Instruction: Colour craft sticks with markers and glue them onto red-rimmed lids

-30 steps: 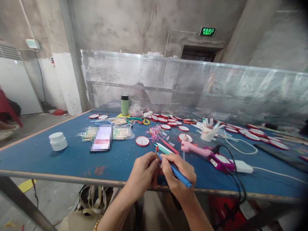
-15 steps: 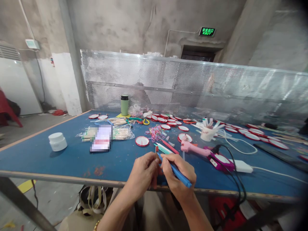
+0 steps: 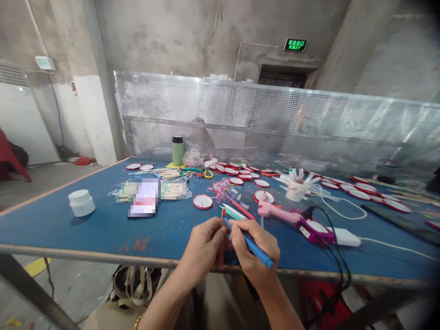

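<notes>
Close to the table's front edge, my left hand (image 3: 203,245) is closed around a small thin reddish-brown piece with an orange-red tip (image 3: 223,213). Its lower part is hidden by my fingers, so I cannot tell its kind. My right hand (image 3: 264,240) grips a blue pen-shaped tool (image 3: 257,251), whose point meets the piece between my two hands. Just beyond them lie a white-and-teal pen (image 3: 233,212) and a red pen-like stick (image 3: 244,210). A small round red-rimmed drum with a white face (image 3: 202,201) rests farther off to the left.
Right of my hands lies a pink-and-purple tool (image 3: 275,211) with black cables. Behind it stands a white cup of sticks (image 3: 296,191). Colourful small bands (image 3: 222,189) form a pile. To the left are a phone (image 3: 145,199) and white jar (image 3: 81,203). A perforated metal screen (image 3: 220,114) backs the table.
Both hands keep almost the same position and grip, with the blue tool's point still at the small piece. The view has shifted very slightly.
</notes>
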### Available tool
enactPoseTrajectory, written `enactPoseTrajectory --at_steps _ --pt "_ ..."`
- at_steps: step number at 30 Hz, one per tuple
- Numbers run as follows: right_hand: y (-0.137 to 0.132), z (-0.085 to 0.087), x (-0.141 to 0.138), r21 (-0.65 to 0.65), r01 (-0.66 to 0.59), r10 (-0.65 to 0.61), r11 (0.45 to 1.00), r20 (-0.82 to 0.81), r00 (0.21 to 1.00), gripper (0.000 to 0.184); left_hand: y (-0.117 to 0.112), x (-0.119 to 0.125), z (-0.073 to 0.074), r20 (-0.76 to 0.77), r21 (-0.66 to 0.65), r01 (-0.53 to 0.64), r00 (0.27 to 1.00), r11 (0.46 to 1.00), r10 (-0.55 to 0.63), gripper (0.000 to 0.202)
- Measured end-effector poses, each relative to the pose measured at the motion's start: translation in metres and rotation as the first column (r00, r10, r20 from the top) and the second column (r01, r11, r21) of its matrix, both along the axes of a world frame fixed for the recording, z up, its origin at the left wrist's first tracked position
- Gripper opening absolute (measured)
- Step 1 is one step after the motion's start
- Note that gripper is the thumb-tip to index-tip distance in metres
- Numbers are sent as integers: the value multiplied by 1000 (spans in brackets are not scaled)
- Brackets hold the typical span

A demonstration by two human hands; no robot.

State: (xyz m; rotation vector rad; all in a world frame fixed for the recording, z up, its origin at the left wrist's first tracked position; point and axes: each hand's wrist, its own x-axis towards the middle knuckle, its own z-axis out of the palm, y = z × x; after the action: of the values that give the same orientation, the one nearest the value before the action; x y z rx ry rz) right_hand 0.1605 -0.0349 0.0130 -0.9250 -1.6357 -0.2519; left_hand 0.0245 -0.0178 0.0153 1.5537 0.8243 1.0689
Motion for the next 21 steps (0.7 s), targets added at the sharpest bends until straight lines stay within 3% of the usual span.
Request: enactPoseTrajectory --at_steps 21 --pt "1 0 -1 1 3 -3 1000 -15 1000 10 1 0 -2 10 0 5 1000 1000 -5 25"
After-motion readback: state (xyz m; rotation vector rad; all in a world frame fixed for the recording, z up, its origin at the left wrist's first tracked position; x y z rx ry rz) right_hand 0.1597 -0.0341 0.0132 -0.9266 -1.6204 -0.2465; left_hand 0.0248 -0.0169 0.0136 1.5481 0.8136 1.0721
